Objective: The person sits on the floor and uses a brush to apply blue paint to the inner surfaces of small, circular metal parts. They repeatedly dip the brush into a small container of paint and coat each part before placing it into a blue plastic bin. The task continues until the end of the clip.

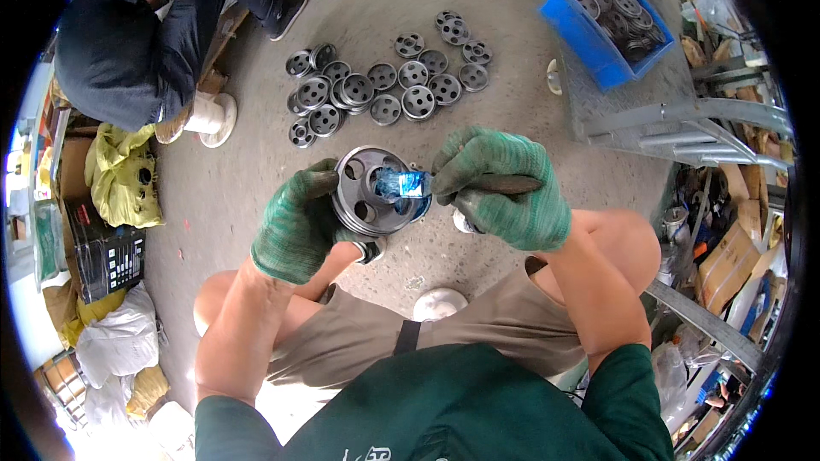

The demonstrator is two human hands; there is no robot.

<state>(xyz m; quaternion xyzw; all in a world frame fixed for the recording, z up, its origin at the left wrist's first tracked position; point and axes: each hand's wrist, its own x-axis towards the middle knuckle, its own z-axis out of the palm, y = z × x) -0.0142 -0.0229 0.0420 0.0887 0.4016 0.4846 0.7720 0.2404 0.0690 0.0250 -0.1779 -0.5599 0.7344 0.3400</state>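
Observation:
My left hand point(296, 224), in a green knit glove with a dark palm, grips a grey metal pulley wheel point(354, 218) by its left rim. Round holes pierce the wheel's face around a central hub. My right hand point(512, 192), gloved alike, is closed around the dark handle of a brush point(412, 184). The brush's shiny band and blue-stained bristles point left, over the hub. Whether the bristle tips touch the metal I cannot tell. Behind the wheel's right edge shows a bit of something blue, mostly hidden.
Several similar wheels point(384, 109) lie on the concrete floor ahead. At the far right, a blue crate point(611, 77) full of wheels rests on a metal surface point(632, 107). Another person point(111, 43) sits at the far left, near a white spool point(218, 119). Sacks and cartons line both sides.

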